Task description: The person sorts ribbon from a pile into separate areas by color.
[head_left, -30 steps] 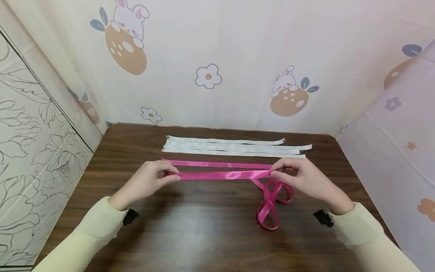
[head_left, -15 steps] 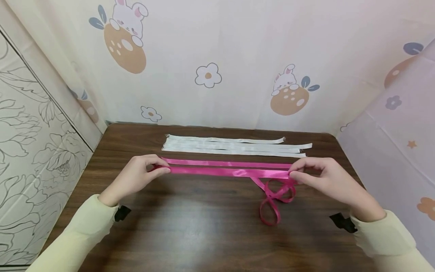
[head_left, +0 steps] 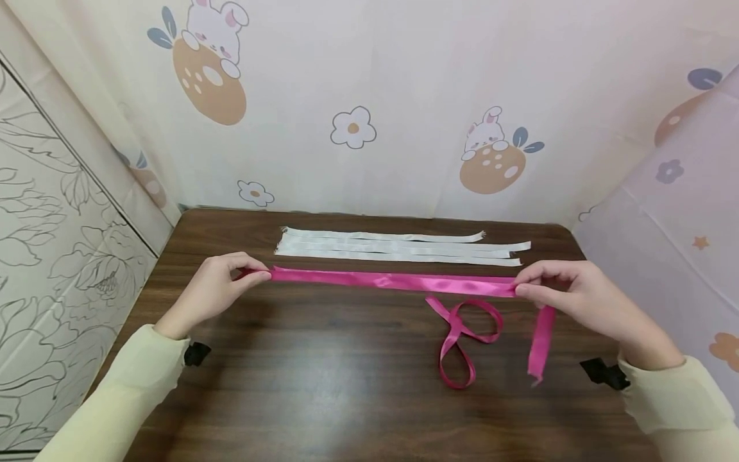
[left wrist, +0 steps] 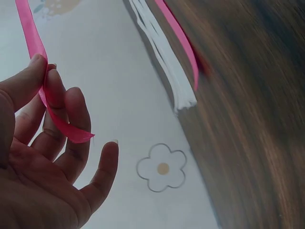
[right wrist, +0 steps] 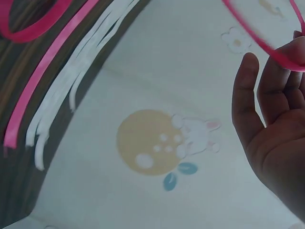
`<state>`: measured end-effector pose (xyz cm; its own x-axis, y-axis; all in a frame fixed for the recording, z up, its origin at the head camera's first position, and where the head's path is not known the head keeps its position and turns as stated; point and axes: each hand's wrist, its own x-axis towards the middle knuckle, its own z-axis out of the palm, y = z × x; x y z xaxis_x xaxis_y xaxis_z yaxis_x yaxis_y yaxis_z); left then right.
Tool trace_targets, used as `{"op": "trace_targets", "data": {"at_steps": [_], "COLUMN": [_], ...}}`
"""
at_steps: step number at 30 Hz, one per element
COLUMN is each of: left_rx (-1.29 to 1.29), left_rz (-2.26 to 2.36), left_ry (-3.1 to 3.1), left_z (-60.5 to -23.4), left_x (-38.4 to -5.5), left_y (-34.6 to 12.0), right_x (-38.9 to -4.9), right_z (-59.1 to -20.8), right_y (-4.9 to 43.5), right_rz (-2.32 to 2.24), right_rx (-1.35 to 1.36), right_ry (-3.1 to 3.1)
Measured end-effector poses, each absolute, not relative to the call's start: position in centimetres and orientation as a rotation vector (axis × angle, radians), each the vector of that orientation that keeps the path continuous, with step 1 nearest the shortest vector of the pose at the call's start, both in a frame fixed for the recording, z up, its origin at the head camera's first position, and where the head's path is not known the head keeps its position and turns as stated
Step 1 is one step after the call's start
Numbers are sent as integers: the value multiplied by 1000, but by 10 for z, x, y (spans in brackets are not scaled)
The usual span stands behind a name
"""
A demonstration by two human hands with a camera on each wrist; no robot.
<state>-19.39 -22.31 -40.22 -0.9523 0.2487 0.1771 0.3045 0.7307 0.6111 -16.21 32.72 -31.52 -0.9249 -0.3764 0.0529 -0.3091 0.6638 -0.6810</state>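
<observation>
A shiny pink ribbon (head_left: 392, 281) is stretched taut between both hands, low over the table. My left hand (head_left: 210, 292) pinches it near one end; in the left wrist view a short tail (left wrist: 71, 131) curls across the fingers. At the other side my right hand (head_left: 589, 305) pinches the same ribbon between thumb and fingertips, and a loose pink end (head_left: 541, 343) dangles below that hand. A second pink ribbon (right wrist: 47, 62) lies straight on the table, largely covered by the held one in the head view. Another looped pink ribbon (head_left: 456, 327) lies nearer the person.
Several white ribbons (head_left: 369, 247) with frayed ends lie side by side along the back of the brown wooden table (head_left: 323, 385). Behind it hangs a curtain (head_left: 404, 96) printed with rabbits and flowers. A patterned panel (head_left: 52, 212) stands at the left.
Both hands have moved apart and slightly away from the person, lengthening the ribbon span. The ribbon's free end has come off the loops and now hangs under the right hand.
</observation>
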Motion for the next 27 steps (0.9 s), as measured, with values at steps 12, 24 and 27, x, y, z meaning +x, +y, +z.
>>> {"op": "trace_targets", "data": {"at_steps": [12, 24, 27], "left_rx": [-345, -308, -288], "left_rz": [-1046, -1104, -1110], "left_ry": [-2913, -2900, -2914], "left_z": [-414, -435, -440], "left_x": [-202, -207, -208], "left_y": [-233, -231, -232], "right_x": [-180, -193, -195], "right_z": [-342, -369, -373], "right_y": [374, 389, 390], "right_rz": [-1004, -914, -895], "right_rx": [-294, -246, -237], "right_ry": [2842, 2866, 2847]}}
